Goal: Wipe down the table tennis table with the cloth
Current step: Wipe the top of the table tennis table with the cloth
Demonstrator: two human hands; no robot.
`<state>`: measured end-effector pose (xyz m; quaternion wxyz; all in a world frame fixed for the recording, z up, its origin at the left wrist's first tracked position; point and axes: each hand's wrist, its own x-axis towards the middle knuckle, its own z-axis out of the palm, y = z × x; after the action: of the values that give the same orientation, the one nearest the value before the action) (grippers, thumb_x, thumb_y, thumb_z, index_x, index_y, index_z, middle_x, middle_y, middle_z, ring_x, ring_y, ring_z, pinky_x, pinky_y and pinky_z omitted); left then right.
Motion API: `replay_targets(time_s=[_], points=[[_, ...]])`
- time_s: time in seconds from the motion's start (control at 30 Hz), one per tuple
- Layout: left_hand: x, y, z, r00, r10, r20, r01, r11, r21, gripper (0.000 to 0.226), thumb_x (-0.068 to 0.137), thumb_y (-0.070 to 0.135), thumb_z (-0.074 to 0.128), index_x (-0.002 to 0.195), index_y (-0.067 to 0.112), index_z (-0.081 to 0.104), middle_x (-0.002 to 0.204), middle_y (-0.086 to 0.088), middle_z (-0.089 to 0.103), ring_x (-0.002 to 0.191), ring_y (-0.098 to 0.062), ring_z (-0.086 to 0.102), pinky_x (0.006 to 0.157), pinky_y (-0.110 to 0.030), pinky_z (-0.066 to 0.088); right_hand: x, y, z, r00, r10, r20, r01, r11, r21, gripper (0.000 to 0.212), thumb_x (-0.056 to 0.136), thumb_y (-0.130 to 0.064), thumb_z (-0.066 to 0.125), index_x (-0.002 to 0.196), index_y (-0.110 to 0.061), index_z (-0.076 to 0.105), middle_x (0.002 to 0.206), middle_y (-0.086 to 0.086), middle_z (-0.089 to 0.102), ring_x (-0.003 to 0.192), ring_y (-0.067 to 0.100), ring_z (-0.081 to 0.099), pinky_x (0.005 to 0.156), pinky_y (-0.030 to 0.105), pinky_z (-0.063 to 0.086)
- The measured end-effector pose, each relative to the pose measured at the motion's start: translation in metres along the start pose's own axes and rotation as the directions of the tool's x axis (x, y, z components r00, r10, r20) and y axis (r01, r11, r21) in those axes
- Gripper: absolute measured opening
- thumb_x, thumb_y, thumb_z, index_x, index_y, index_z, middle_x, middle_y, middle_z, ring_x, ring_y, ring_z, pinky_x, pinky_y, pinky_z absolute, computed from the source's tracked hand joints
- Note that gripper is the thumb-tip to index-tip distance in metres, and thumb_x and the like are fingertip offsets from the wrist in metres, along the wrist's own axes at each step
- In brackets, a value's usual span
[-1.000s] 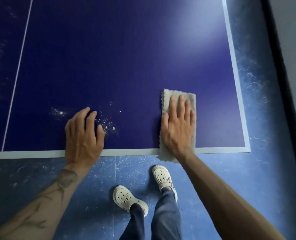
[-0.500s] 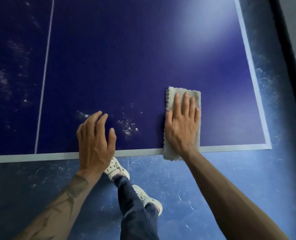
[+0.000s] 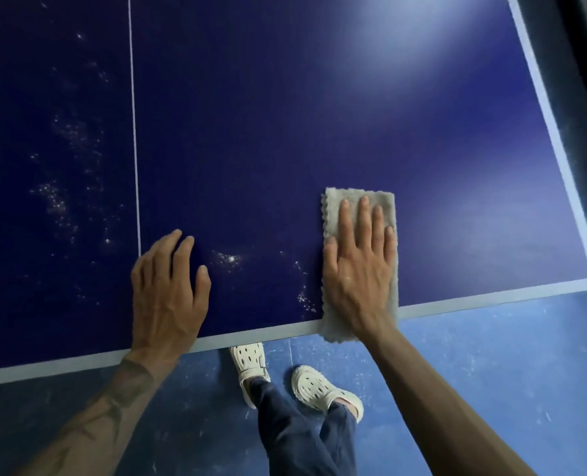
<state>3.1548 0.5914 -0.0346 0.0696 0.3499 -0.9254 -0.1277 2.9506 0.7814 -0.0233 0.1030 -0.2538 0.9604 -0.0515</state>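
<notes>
On the smooth dark-blue table [image 3: 285,132], the right hand [image 3: 357,269] presses flat a fuzzy grey cloth [image 3: 353,199]; left hand [image 3: 168,290] spread.

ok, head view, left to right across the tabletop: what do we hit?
Dust specks → centre line → left hand → dust patch → right hand flat on the cloth → white side line.

Item count: one bench [image 3: 285,132]; one cloth [image 3: 331,214]; two hands, namely left hand [image 3: 168,286] and right hand [image 3: 357,276]; two shoes [image 3: 249,360] [image 3: 319,388].
</notes>
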Motion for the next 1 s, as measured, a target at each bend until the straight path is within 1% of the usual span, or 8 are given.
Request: replay_targets(time_s=[0.1, 0.23, 0.3, 0.53, 0.67, 0.77, 0.9, 1.0], points=[[0.001, -0.01, 0.002, 1.0, 0.017, 0.009, -0.017, 1.0, -0.006, 0.049, 0.107, 0.031, 0.04, 0.146, 0.003, 0.05, 0.155, -0.016, 0.044, 0.143, -0.035, 0.043, 0.12, -0.056, 0.032, 0.018, -0.047, 0.008, 0.999, 0.02, -0.03, -0.019, 0.999, 0.042, 0.067, 0.111, -0.044, 0.025, 0.172, -0.024, 0.004, 0.18, 0.006, -0.003, 0.166, 0.025, -0.005, 0.133, 0.05, 0.003], [0.002, -0.014, 0.005, 0.999, 0.037, -0.005, -0.037, 0.999, -0.02, 0.048, 0.107, 0.031, 0.041, 0.146, 0.005, 0.049, 0.155, -0.014, 0.044, 0.142, -0.035, 0.044, 0.119, -0.056, 0.033, -0.008, -0.076, 0.019, 0.968, -0.252, 0.007, 0.251, 0.968, 0.026, 0.068, 0.11, -0.043, 0.03, 0.172, -0.026, 0.008, 0.18, 0.003, 0.0, 0.166, 0.022, -0.005, 0.134, 0.049, 0.005], [0.001, -0.017, 0.008, 0.999, 0.037, -0.005, -0.037, 0.999, -0.018, 0.047, 0.107, 0.03, 0.041, 0.147, 0.006, 0.049, 0.156, -0.014, 0.043, 0.143, -0.034, 0.043, 0.119, -0.055, 0.031, -0.02, -0.059, 0.019, 0.956, -0.292, 0.027, 0.292, 0.956, 0.005, 0.068, 0.109, -0.043, 0.032, 0.172, -0.027, 0.009, 0.18, 0.001, -0.001, 0.166, 0.021, -0.005, 0.134, 0.049, 0.007], [0.002, -0.017, 0.005, 1.0, 0.027, 0.013, -0.026, 0.999, -0.037, 0.045, 0.107, 0.029, 0.041, 0.145, 0.006, 0.051, 0.154, -0.014, 0.046, 0.143, -0.034, 0.045, 0.118, -0.054, 0.033, 0.002, -0.081, 0.017, 0.997, 0.076, -0.024, -0.075, 0.997, 0.024, 0.068, 0.109, -0.044, 0.024, 0.172, -0.024, 0.006, 0.18, 0.005, -0.002, 0.166, 0.024, -0.003, 0.134, 0.049, 0.005], [0.007, -0.017, -0.008, 0.998, 0.021, 0.06, -0.014, 0.994, -0.107, 0.043, 0.108, 0.028, 0.039, 0.144, 0.008, 0.053, 0.152, -0.01, 0.05, 0.14, -0.03, 0.048, 0.113, -0.051, 0.041, -0.01, -0.138, 0.034, 0.996, -0.094, -0.006, 0.094, 0.994, 0.062, 0.07, 0.109, -0.042, 0.032, 0.172, -0.022, 0.008, 0.179, 0.007, 0.0, 0.166, 0.024, -0.005, 0.133, 0.051, 0.008], [0.015, -0.03, -0.021, 0.995, 0.067, 0.077, -0.055, 0.988, -0.141, 0.043, 0.108, 0.027, 0.038, 0.145, 0.008, 0.052, 0.153, -0.008, 0.05, 0.139, -0.026, 0.049, 0.115, -0.046, 0.038, -0.037, -0.127, 0.035, 0.975, -0.219, 0.025, 0.219, 0.976, 0.022, 0.07, 0.109, -0.042, 0.034, 0.172, -0.026, 0.009, 0.18, 0.003, 0.001, 0.166, 0.023, -0.002, 0.133, 0.051, 0.013], [0.025, -0.056, -0.032, 0.991, 0.105, 0.08, -0.094, 0.987, -0.131, 0.042, 0.108, 0.024, 0.04, 0.143, 0.007, 0.053, 0.152, -0.009, 0.05, 0.138, -0.026, 0.05, 0.117, -0.049, 0.037, -0.034, -0.101, 0.024, 0.998, -0.059, 0.038, 0.061, 0.996, -0.063, 0.068, 0.11, -0.044, 0.026, 0.172, -0.026, 0.004, 0.18, 0.003, -0.003, 0.166, 0.022, -0.005, 0.133, 0.049, 0.011], [0.032, -0.076, -0.035, 0.986, 0.144, 0.079, -0.133, 0.983, -0.127, 0.041, 0.107, 0.022, 0.041, 0.143, 0.006, 0.054, 0.152, -0.01, 0.05, 0.136, -0.028, 0.052, 0.115, -0.049, 0.038, -0.012, -0.134, 0.028, 0.991, 0.135, -0.021, -0.135, 0.991, 0.003, 0.067, 0.11, -0.044, 0.024, 0.172, -0.025, 0.003, 0.18, 0.004, -0.003, 0.166, 0.023, -0.005, 0.133, 0.05, 0.006]])
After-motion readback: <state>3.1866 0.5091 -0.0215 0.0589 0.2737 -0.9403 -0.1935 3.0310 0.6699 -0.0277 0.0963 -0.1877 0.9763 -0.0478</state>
